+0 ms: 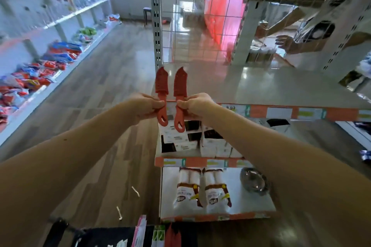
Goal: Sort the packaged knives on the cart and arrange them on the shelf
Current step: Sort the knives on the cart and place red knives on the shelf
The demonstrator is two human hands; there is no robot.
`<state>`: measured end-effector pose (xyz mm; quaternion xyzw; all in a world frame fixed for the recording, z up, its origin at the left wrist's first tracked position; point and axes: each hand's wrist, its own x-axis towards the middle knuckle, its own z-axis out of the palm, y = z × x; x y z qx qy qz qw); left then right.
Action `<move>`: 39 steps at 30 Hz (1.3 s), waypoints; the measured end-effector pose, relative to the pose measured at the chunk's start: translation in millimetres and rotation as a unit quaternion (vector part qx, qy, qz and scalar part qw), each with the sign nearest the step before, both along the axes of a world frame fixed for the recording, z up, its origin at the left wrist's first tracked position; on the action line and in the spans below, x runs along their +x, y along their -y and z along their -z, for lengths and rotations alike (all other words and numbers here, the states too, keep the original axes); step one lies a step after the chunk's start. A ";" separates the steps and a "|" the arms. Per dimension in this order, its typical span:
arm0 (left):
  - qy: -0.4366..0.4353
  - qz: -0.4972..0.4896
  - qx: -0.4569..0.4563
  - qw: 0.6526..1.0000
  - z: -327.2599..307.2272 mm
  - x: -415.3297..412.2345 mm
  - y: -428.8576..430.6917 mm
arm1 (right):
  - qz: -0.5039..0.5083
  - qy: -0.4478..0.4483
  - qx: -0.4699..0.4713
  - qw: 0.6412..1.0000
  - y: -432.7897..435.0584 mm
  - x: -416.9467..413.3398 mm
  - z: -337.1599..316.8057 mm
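My left hand (147, 105) pinches the handle of a red sheathed knife (161, 84), held upright with its tip up. My right hand (195, 104) pinches a second red knife (180, 86) the same way, right beside the first. Both knives hover above the left end of the top shelf (281, 86), a glossy grey surface with an orange price strip along its front edge. At the bottom edge the cart (112, 236) shows more packaged goods, among them another red knife (172, 234) and a pink package (140, 228).
Lower shelves hold white boxes (180, 138), white packaged rolls (200, 188) and a steel bowl (254, 182). A perforated upright (157, 26) and wire mesh stand behind the top shelf. Another person's hand (285, 43) reaches beyond the mesh. A snack-stocked shelving row (40, 70) lines the left aisle.
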<state>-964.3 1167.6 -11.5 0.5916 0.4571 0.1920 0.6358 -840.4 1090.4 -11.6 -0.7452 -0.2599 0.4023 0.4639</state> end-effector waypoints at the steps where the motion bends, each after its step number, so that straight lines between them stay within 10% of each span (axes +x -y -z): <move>1: -0.009 -0.008 0.001 1.000 -2.4 11.7 -10.0 | -0.012 0.012 -0.004 1.000 -11.8 14.1 -1.8; 39: -0.209 0.040 0.185 0.959 21.0 79.3 -119.0 | -0.052 0.109 -0.084 0.989 -133.7 72.3 27.5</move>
